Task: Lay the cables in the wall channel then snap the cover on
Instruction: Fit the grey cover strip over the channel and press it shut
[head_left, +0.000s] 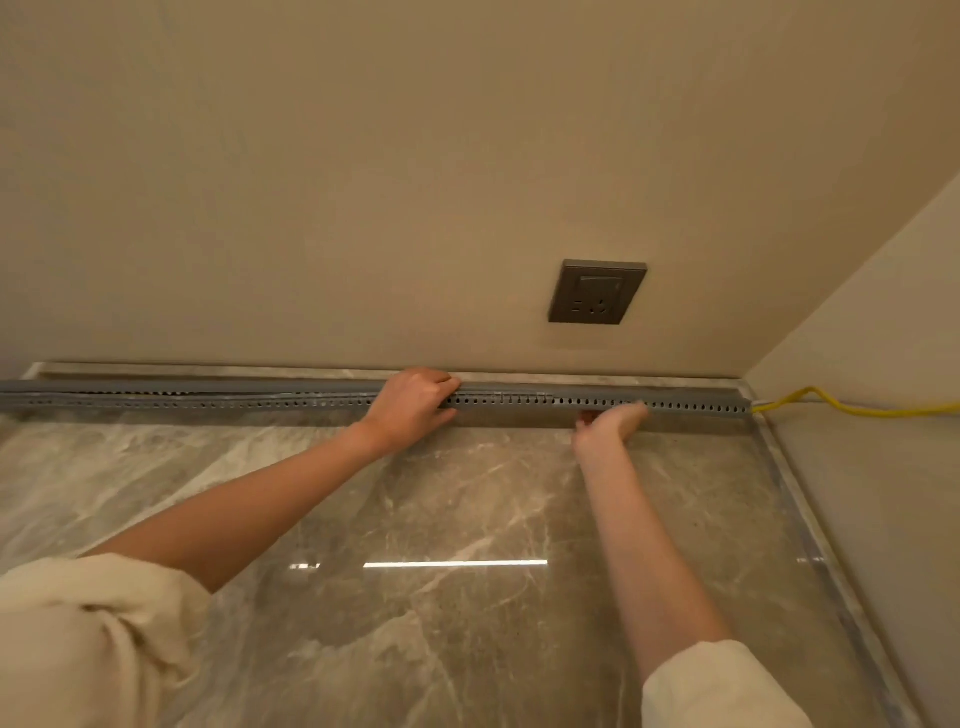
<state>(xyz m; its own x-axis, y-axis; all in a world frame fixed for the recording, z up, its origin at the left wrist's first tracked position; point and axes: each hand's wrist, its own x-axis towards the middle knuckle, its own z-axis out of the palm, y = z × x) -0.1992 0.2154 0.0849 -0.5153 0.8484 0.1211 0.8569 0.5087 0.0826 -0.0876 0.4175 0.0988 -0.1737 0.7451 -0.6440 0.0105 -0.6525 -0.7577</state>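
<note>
Head view: your left hand (413, 402) curls round the slotted gray wall channel (519, 401) at mid-frame, right hand (613, 422) loosely open beneath; press its cover down evenly toward the yellow cable (831, 402).

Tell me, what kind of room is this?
Probably a room in a home: a glossy grey marble floor meets a plain beige wall holding a dark grey square power socket, with a grey slotted plastic cable channel along its foot.
</note>
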